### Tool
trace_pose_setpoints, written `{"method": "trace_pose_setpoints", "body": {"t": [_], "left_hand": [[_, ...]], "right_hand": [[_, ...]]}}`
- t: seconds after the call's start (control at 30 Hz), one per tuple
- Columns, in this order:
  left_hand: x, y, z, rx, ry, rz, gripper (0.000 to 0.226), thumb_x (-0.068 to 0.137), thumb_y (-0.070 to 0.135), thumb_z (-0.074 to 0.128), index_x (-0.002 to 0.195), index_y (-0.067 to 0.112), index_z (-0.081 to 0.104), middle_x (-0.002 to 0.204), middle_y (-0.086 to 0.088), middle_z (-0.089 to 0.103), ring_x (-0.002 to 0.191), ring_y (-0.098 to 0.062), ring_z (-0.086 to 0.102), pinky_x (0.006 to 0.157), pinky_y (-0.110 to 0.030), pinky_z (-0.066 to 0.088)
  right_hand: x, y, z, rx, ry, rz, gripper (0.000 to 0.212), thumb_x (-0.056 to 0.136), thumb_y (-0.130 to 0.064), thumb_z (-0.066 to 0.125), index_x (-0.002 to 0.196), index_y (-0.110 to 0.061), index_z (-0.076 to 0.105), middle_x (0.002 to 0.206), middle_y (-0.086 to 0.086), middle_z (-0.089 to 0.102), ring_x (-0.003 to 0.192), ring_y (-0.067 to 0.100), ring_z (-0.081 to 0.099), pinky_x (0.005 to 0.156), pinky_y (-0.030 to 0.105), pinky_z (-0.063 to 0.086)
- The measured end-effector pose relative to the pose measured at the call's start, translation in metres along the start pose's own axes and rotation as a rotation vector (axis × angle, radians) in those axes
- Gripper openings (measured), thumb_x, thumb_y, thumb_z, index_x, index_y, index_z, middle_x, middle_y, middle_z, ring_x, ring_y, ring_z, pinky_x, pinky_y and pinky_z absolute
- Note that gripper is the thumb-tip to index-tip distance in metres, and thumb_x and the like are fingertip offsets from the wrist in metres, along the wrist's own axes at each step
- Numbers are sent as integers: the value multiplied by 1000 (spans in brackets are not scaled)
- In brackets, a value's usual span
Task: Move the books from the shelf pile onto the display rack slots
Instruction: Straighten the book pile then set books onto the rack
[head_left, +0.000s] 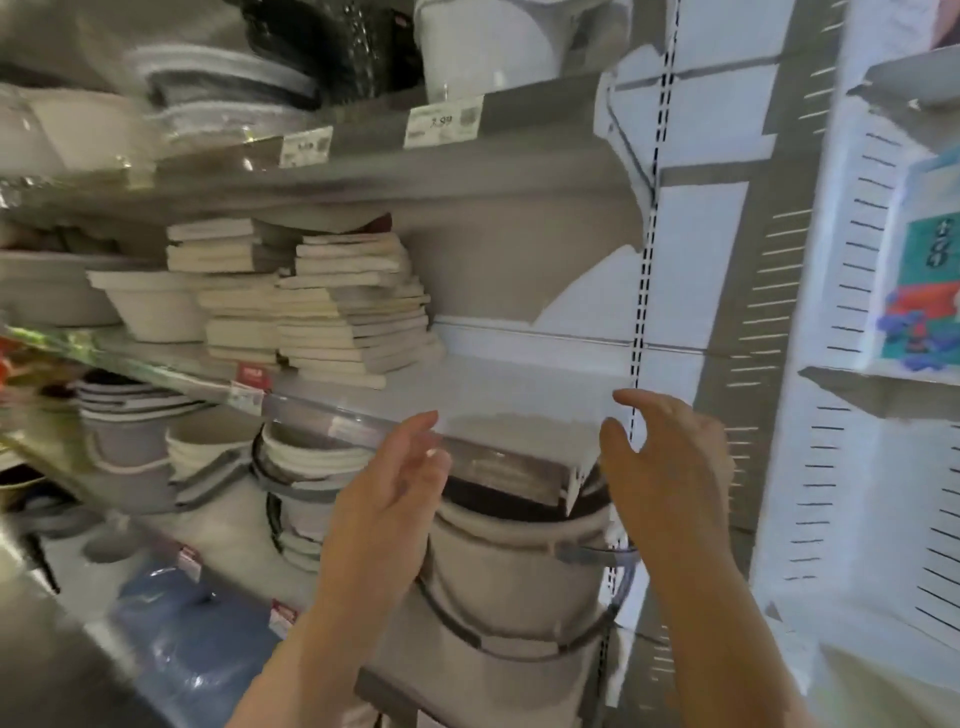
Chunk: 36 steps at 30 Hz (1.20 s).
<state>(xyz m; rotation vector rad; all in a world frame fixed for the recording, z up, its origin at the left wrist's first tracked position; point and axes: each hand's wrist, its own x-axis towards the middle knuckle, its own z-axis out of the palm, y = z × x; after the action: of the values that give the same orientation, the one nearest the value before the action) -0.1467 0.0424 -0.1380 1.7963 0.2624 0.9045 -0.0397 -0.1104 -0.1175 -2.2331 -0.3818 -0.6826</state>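
Head camera faces a shop shelf. At six o'clock the left hand and at five o'clock the right hand are raised before the shelf's clear front edge, apart from each other, fingers loosely spread, holding nothing. The pile of books lies flat on the shelf at ten o'clock, beside stacked bowls. At three o'clock a colourful book leans on the white display rack. A grey bucket sits below the hands.

Left hand, right hand raised, empty, fingers relaxed
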Motion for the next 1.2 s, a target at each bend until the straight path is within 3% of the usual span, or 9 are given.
{"method": "trace_pose_setpoints", "body": {"t": [0.13, 0.37, 0.6, 0.67, 0.77, 0.83, 0.93, 1.13, 1.2], "left_hand": [[58, -29, -33, 65, 76, 57, 35, 92, 19, 51, 98, 53, 51, 111, 27, 58, 105, 7, 55, 86, -9, 40], [171, -60, -104, 259, 132, 112, 32, 93, 29, 48, 99, 59, 43, 123, 19, 52, 120, -8, 48, 105, -31, 37], [282, -105, -147, 467, 73, 310, 45, 92, 33, 48, 136, 34, 41, 136, 10, 48, 100, -5, 52, 97, -27, 35], [317, -112, -159, 535, 52, 390, 50, 91, 36, 49, 139, 32, 37, 139, 9, 45, 114, -14, 50, 99, -29, 34], [374, -117, -174, 586, 12, 536, 55, 89, 41, 48, 141, 28, 34, 140, 4, 43, 125, -15, 41, 103, -30, 32], [410, -117, -178, 608, -24, 632, 58, 88, 45, 46, 140, 23, 36, 141, -2, 41, 128, -22, 38, 105, -35, 30], [451, -117, -174, 662, -164, 505, 67, 88, 53, 47, 145, 31, 20, 150, -1, 23, 135, -25, 27, 109, -42, 29], [477, -125, -167, 676, -343, 365, 96, 74, 63, 60, 144, 39, -1, 153, -1, 8, 131, -29, 35, 103, -39, 35], [477, -127, -165, 625, -349, 370, 96, 74, 57, 65, 144, 38, 2, 153, -2, 7, 130, -29, 36, 102, -37, 36]], "right_hand": [[32, -41, 56, 52, -16, -3, 35, 95, -35, 44, 130, -34, 50, 140, -7, 48, 131, 19, 34, 105, 37, 28], [92, -137, 155, 79, -126, -120, 39, 96, -36, 42, 134, -32, 44, 140, -7, 46, 130, 17, 34, 106, 35, 28], [151, -193, 225, 201, -162, -128, 45, 94, -39, 49, 137, -31, 40, 136, -4, 47, 121, 17, 45, 97, 32, 36], [170, -213, 236, 395, -208, 1, 44, 92, -43, 51, 133, -29, 43, 128, -3, 51, 112, 16, 51, 90, 28, 38], [210, -237, 252, 652, -288, 313, 37, 89, -53, 51, 113, -26, 52, 121, 10, 56, 108, 26, 57, 97, 40, 45], [240, -242, 263, 775, -387, 503, 54, 84, -63, 52, 120, -21, 48, 119, 15, 56, 105, 32, 58, 93, 44, 48], [273, -245, 279, 985, -493, 683, 78, 74, -75, 52, 119, -12, 48, 113, 11, 58, 100, 28, 59, 83, 38, 51], [310, -245, 285, 813, -515, 790, 103, 62, -87, 47, 126, -7, 50, 117, 16, 65, 102, 34, 66, 93, 40, 52], [314, -255, 284, 764, -571, 790, 95, 66, -82, 52, 124, -7, 51, 111, 15, 67, 94, 34, 68, 82, 41, 56]]}}
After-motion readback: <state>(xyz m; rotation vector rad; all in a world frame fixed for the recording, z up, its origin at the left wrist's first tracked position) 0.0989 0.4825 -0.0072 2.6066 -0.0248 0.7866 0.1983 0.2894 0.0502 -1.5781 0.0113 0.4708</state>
